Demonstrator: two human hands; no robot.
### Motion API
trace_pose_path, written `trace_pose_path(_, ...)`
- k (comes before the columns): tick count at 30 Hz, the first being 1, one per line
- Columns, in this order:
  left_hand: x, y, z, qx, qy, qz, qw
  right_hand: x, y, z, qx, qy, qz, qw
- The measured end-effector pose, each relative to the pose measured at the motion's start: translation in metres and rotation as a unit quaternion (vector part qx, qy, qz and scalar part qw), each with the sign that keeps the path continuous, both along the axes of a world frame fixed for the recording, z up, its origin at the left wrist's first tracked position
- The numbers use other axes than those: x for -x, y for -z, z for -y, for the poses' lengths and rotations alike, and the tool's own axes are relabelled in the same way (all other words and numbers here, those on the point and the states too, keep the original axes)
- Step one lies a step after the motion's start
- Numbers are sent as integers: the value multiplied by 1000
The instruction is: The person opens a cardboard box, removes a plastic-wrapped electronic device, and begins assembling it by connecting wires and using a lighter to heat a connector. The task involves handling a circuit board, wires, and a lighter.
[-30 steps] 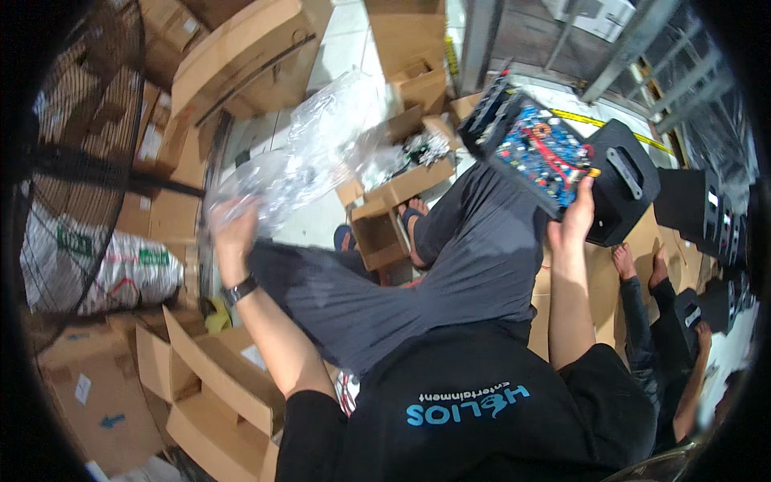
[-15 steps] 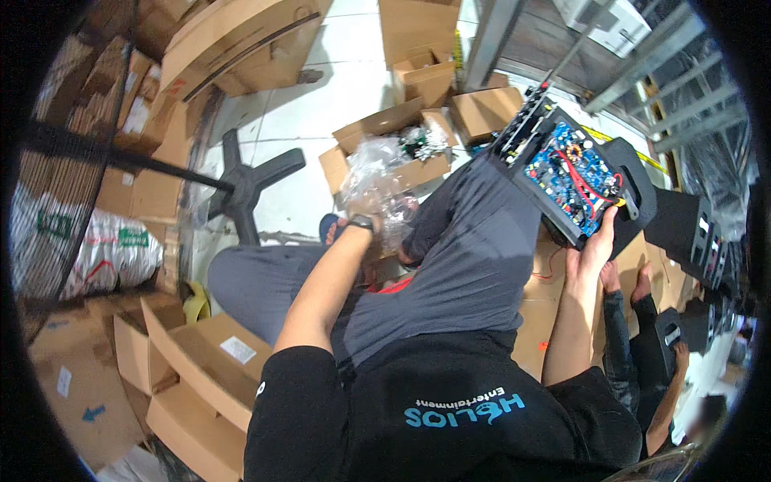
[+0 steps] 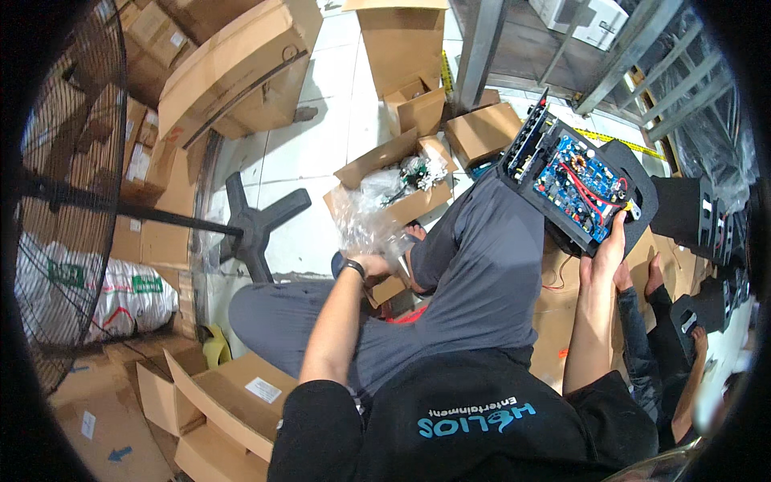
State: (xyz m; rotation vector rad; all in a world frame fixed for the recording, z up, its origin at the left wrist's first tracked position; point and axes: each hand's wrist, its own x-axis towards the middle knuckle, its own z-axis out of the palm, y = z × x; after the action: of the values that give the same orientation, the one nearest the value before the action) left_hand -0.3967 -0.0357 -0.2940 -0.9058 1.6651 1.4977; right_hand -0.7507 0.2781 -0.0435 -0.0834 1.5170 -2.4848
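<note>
My right hand (image 3: pixel 608 247) grips the near edge of a black housing (image 3: pixel 590 243) that rests tilted against my raised right knee. A blue circuit board (image 3: pixel 574 181) with red wires shows in its open face, and the fingers beneath are hidden. Between my legs, my left hand (image 3: pixel 374 265) is closed at the lower end of a crumpled clear plastic bag (image 3: pixel 361 221), its fingertips partly hidden. The bag hangs over the near side of an open cardboard box (image 3: pixel 377 167). Inside that box lie small green-and-white parts (image 3: pixel 422 175) and more clear plastic.
A black fan stand (image 3: pixel 257 229) stands on the tiled floor at left. An open carton (image 3: pixel 233 386) sits by my left side. Black speaker-like cases (image 3: pixel 687 215) and another person's hand (image 3: pixel 699 341) are at right. Metal bars (image 3: pixel 482 56) rise beyond the boxes.
The whole view has shifted, so most things sit lower in the picture. The plastic bag now bunches differently above my left hand. My right hand keeps its hold on the housing.
</note>
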Motion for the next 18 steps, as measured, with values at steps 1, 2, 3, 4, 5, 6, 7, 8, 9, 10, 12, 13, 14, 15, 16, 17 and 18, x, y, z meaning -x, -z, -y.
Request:
trace_pose_path(1, -4, -26, -2, -83, -39, -11, 996, 2, 1, 0, 1, -9, 1, 1000)
trace_pose_path(2, -6, -55, -4, -46, -15, -52, 997, 3, 1, -2, -12, -18, 1, 1000)
trace_pose_path(3, -10, -87, -7, -6, 7, -70, 998, 5, 2, -3, -11, -22, 8, 1000)
trace_pose_path(4, -8, -119, -3, 170, 164, -74, 969, 5, 2, -4, -13, -27, 12, 999)
trace_pose_path(5, -14, -149, -9, 308, 191, -48, 931, 6, 2, -4, -3, -43, 15, 999)
trace_pose_path(6, -17, -176, -6, 339, 126, -20, 932, 7, 2, -4, -5, -40, 29, 999)
trace_pose_path(7, -18, -196, -5, 380, 55, -6, 923, 7, 2, -4, -18, -25, 39, 999)
trace_pose_path(8, -13, -207, -4, 466, -13, -59, 883, 7, 3, -3, -11, -34, 24, 999)
trace_pose_path(9, -8, -212, -1, 583, -93, -122, 798, 6, 3, -3, -7, -25, 29, 999)
trace_pose_path(10, -1, -210, 2, 646, -68, -140, 748, 5, 3, -2, 2, -30, 18, 999)
trace_pose_path(12, 8, -193, 10, 746, -9, -159, 646, 2, 3, -1, 17, -21, 30, 999)
trace_pose_path(13, 9, -181, 13, 714, -11, -168, 679, 0, 3, -2, 18, -13, 26, 999)
trace_pose_path(14, 2, -170, 18, 623, 3, -149, 768, -2, 2, -4, 20, -11, 31, 999)
trace_pose_path(15, -3, -158, 22, 519, 16, -114, 847, -4, 2, -5, 21, -8, 36, 999)
trace_pose_path(16, -13, -146, 18, 556, 6, -159, 816, -7, 2, -8, 30, -18, 22, 999)
trace_pose_path(17, -26, -135, 11, 585, -4, -187, 789, -9, 2, -9, 27, -21, 21, 999)
trace_pose_path(18, -36, -123, 3, 563, 14, -139, 815, -10, 3, -10, 11, -7, 27, 1000)
